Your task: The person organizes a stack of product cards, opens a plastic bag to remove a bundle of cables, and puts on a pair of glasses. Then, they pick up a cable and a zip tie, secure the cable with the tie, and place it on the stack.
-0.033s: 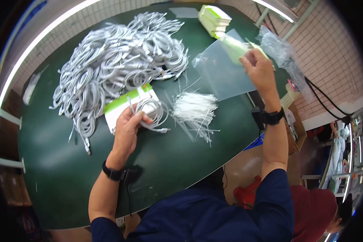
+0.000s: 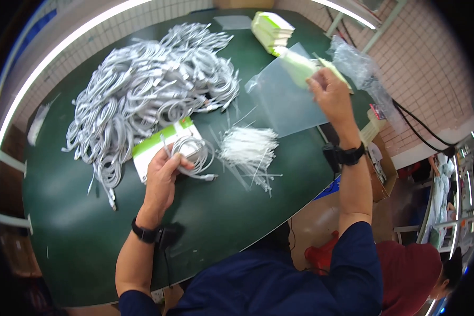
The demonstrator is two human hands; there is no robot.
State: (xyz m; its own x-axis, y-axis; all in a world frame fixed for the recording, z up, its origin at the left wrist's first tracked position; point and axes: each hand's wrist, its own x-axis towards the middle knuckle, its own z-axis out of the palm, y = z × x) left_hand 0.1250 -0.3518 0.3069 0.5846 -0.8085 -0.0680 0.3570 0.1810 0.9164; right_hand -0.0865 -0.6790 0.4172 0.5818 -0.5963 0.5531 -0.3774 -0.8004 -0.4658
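**Partner:** Where's the cable, and how are your fingers set?

**Operator:** In my left hand [image 2: 162, 174], the fingers are closed on a coiled cable [image 2: 201, 151], grey-white, its plug end hanging free. I have it in front of a white-and-green package [image 2: 160, 138] that lies on the table [image 2: 84, 247], beside the big cable pile [image 2: 147, 84]. On my right hand [image 2: 334, 100], thumb and forefinger are drawn together at the right edge of a clear plastic sheet [image 2: 289, 105]. I cannot tell whether they grip it, the pale green piece [image 2: 296, 64] next to it, or nothing.

**Partner:** How would you handle it well?

**Operator:** I'd pinch the coil lightly across all its turns, since I expect the loops to spring apart if one slips. I'd keep the plug away from the loose white ties [image 2: 250, 147], where it could snag. With the plastic, I'd take just one edge; thin layers probably cling.

**Partner:** Any brand or writing you can read?

**Operator:** None. The package has green and white areas, and the stacked boxes [image 2: 271, 31] match, but from here I can't make out any lettering.
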